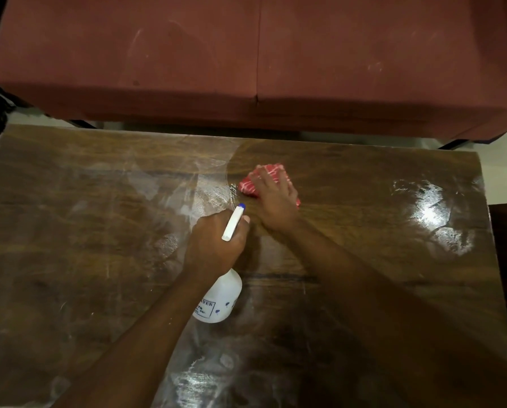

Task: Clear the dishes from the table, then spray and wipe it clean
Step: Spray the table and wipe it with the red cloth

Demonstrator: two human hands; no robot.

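- Red cloth [258,178] lies on the table [70,231], a little past centre toward the far edge. No dishes show, so wiping looks like the step in hand.
- Right hand [276,203] presses the cloth, fingers spread flat rather than curled.
- Left hand [214,245] has its fingers wrapped round the neck of the bottle [220,298], nozzle aimed toward the cloth.
- To wipe well, I would keep the palm flat and overlap strokes through the streaky film at left, right and near side.
- The far edge is near, with the sofa [246,54] just beyond, so short outward strokes suit.
- Bare wood gives room both ways, though the bottle arm crowds leftward sweeps.
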